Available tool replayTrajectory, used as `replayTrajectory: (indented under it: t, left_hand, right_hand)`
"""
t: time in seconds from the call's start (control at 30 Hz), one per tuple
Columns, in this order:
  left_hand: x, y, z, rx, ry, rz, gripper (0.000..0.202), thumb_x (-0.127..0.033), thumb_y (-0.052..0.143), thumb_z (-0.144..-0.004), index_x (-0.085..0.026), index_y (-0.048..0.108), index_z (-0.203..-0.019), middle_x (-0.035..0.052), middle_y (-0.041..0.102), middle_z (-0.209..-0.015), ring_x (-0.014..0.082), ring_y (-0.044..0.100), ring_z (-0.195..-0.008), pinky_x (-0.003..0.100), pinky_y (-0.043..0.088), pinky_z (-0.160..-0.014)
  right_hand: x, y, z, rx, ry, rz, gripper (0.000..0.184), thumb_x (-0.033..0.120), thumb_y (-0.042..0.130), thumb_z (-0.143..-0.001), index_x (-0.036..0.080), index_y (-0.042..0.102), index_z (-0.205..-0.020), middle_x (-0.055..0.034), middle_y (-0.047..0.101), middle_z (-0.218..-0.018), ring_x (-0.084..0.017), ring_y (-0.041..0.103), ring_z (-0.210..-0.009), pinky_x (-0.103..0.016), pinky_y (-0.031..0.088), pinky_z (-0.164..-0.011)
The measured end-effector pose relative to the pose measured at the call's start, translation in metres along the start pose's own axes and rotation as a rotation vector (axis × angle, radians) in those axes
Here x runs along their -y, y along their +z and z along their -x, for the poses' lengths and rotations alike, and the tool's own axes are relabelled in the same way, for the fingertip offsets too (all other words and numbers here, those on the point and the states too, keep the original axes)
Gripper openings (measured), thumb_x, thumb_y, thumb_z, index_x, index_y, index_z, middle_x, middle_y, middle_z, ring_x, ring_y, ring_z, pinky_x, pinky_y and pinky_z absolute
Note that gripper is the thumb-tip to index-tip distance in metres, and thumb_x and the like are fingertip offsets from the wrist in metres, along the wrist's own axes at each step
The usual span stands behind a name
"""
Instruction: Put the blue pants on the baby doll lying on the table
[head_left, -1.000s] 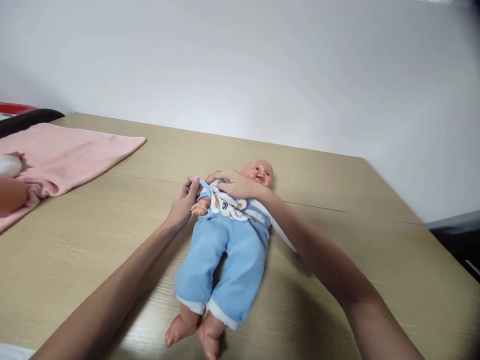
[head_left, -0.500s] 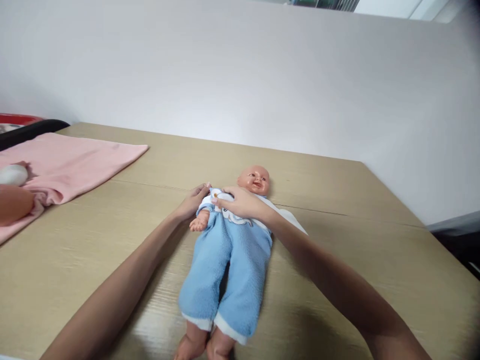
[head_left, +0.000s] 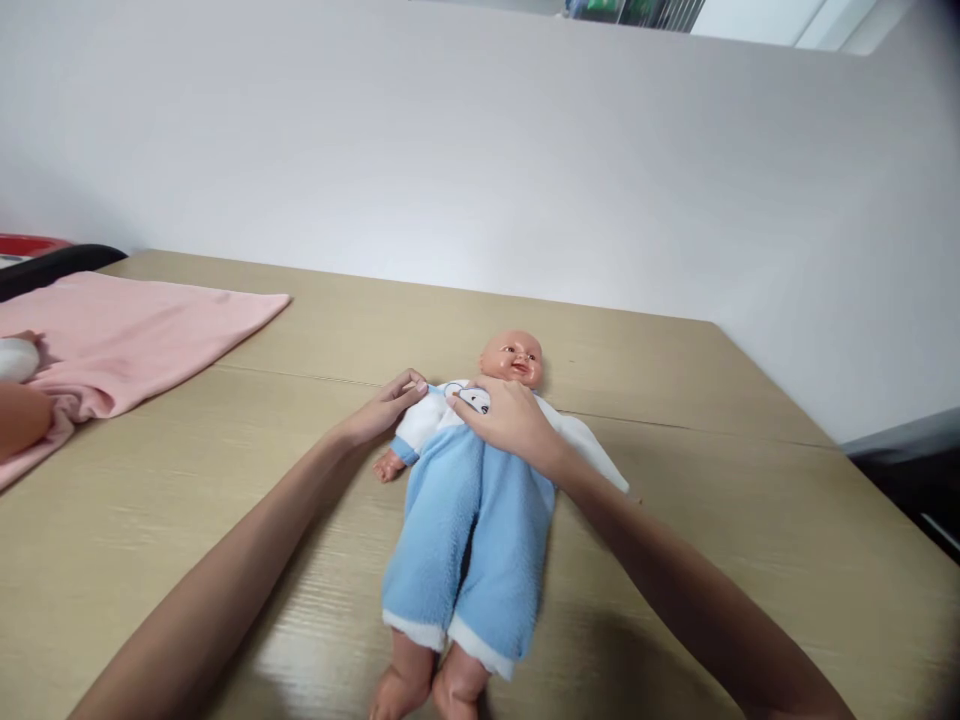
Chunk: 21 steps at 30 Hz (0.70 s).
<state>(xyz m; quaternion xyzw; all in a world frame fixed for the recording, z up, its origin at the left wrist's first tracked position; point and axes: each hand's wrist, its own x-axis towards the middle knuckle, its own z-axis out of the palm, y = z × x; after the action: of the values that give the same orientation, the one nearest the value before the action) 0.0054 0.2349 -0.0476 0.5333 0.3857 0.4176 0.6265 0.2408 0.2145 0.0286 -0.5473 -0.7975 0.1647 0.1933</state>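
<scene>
Wooden surface (head_left: 225,540) bears one face-up doll (head_left: 442,500), lying right of one left hand (head_left: 388,408), which pinches its shirt (head_left: 426,418), and beneath one right hand (head_left: 511,415) spread over its chest, grip unclear. One pink cloth (head_left: 161,320) lies farther left.

Right hand (head_left: 516,422) covers part of shirt print (head_left: 475,399); doll's feet (head_left: 459,688) cut off near, pink cloth (head_left: 154,325) left.

1 pink cloth (head_left: 165,320) lies on the tan table (head_left: 135,500), near a red object (head_left: 26,245) and a pale wall (head_left: 450,150).
</scene>
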Motion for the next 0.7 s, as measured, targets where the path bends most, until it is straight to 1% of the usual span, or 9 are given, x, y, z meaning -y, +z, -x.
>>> replayTrajectory:
  t: [0.07,0.17,0.23,0.3,0.37,0.43,0.53,0.63,0.7]
  left_hand:
    - [0.007,0.005,-0.01,-0.01,-0.003,0.015,0.045,-0.063,0.078,-0.092,-0.025,0.055,-0.102,-0.0045,0.061,-0.081,0.013,0.054,-0.066,0.022,0.043,-0.057]
    - [0.014,0.014,-0.026,0.006,-0.004,0.027,0.047,-0.061,0.082,-0.089,-0.024,0.056,-0.1,-0.0025,0.066,-0.087,0.0139,0.059,-0.069,0.024,0.048,-0.062]
    - [0.014,0.018,-0.033,0.016,0.011,0.028,0.048,-0.06,0.085,-0.085,-0.023,0.058,-0.098,-0.0021,0.066,-0.09,0.0136,0.06,-0.072,0.024,0.049,-0.066]
    - [0.012,0.021,-0.036,0.023,0.033,0.023,0.049,-0.062,0.086,-0.084,-0.021,0.06,-0.096,-0.0019,0.064,-0.091,0.0131,0.059,-0.075,0.023,0.049,-0.067]
    - [0.01,0.022,-0.036,0.025,0.056,0.016,0.05,-0.064,0.085,-0.085,-0.021,0.061,-0.093,-0.0023,0.062,-0.089,0.0125,0.056,-0.075,0.022,0.047,-0.066]
    - [0.009,0.024,-0.038,0.02,0.071,0.015,0.05,-0.065,0.083,-0.086,-0.022,0.059,-0.093,-0.0034,0.06,-0.087,0.0121,0.054,-0.073,0.022,0.046,-0.065]
    - [0.008,0.031,-0.047,0.009,0.081,0.018,0.049,-0.066,0.08,-0.089,-0.023,0.057,-0.095,-0.0051,0.058,-0.082,0.0119,0.053,-0.069,0.022,0.047,-0.063]
    - [0.006,0.041,-0.063,-0.004,0.083,-0.011,0.044,-0.06,0.08,-0.092,-0.02,0.061,-0.094,-0.0018,0.064,-0.087,0.014,0.061,-0.075,0.027,0.055,-0.07]
    - [0.003,0.047,-0.072,-0.042,0.084,-0.053,0.035,-0.051,0.076,-0.099,-0.017,0.068,-0.101,0.0034,0.071,-0.099,0.0169,0.068,-0.084,0.032,0.06,-0.077]
  right_hand:
    - [-0.002,0.003,-0.002,-0.001,-0.016,-0.04,0.029,0.049,0.066,-0.102,0.024,0.079,-0.106,-0.0077,0.086,-0.11,-0.029,0.079,-0.105,-0.032,0.05,-0.083]
    - [-0.005,0.007,-0.004,-0.049,0.015,-0.049,0.029,0.046,0.063,-0.103,0.021,0.076,-0.11,-0.0116,0.085,-0.111,-0.031,0.078,-0.107,-0.034,0.051,-0.084]
    - [-0.008,0.007,-0.005,-0.089,0.047,-0.044,0.031,0.045,0.061,-0.103,0.02,0.073,-0.115,-0.0148,0.084,-0.11,-0.033,0.077,-0.106,-0.036,0.051,-0.085]
    - [-0.014,0.005,-0.005,-0.121,0.07,-0.054,0.03,0.044,0.061,-0.101,0.02,0.072,-0.117,-0.0158,0.083,-0.108,-0.033,0.077,-0.103,-0.037,0.051,-0.084]
    - [-0.022,0.003,-0.006,-0.138,0.072,-0.088,0.028,0.044,0.062,-0.099,0.021,0.071,-0.113,-0.0138,0.082,-0.105,-0.032,0.076,-0.1,-0.037,0.051,-0.083]
    - [-0.031,0.003,-0.009,-0.138,0.051,-0.15,0.025,0.045,0.063,-0.098,0.023,0.069,-0.108,-0.01,0.081,-0.102,-0.029,0.075,-0.096,-0.035,0.051,-0.082]
    - [-0.043,0.006,-0.016,-0.109,0.006,-0.269,0.023,0.044,0.064,-0.096,0.023,0.064,-0.106,-0.0047,0.08,-0.096,-0.023,0.075,-0.085,-0.031,0.052,-0.077]
    - [-0.048,0.008,-0.018,-0.084,-0.029,-0.35,0.022,0.041,0.064,-0.094,0.023,0.061,-0.107,-0.0028,0.081,-0.095,-0.02,0.074,-0.08,-0.029,0.053,-0.075]
    - [-0.048,0.004,-0.015,-0.103,-0.031,-0.364,0.021,0.04,0.067,-0.092,0.023,0.061,-0.104,-0.0032,0.081,-0.098,-0.021,0.075,-0.086,-0.03,0.052,-0.079]
